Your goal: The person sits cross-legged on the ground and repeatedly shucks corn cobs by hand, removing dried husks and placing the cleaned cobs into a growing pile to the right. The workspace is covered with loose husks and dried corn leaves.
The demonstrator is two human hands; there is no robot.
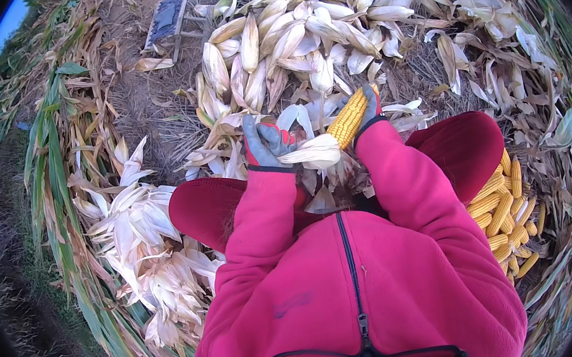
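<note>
My right hand [370, 105], in a grey and red glove, is closed around the upper end of a yellow corn cob [348, 122]. The cob slants up to the right in front of me. Pale husk [317, 153] still wraps its lower end and points toward my left hand [267, 142]. That hand wears a matching glove; its thumb stands apart from the half-curled fingers, and I see nothing gripped in them. The husk's tip lies close by its wrist; whether they touch is unclear. Just beyond both hands lies a heap of unhusked corn ears [285, 39].
Husked yellow cobs [506, 214] are piled beside my right knee. Stripped pale husks [145, 228] are heaped at my left. A small wooden-framed stool [168, 16] lies at the far left. Green and dry corn stalks [58, 195] border both sides.
</note>
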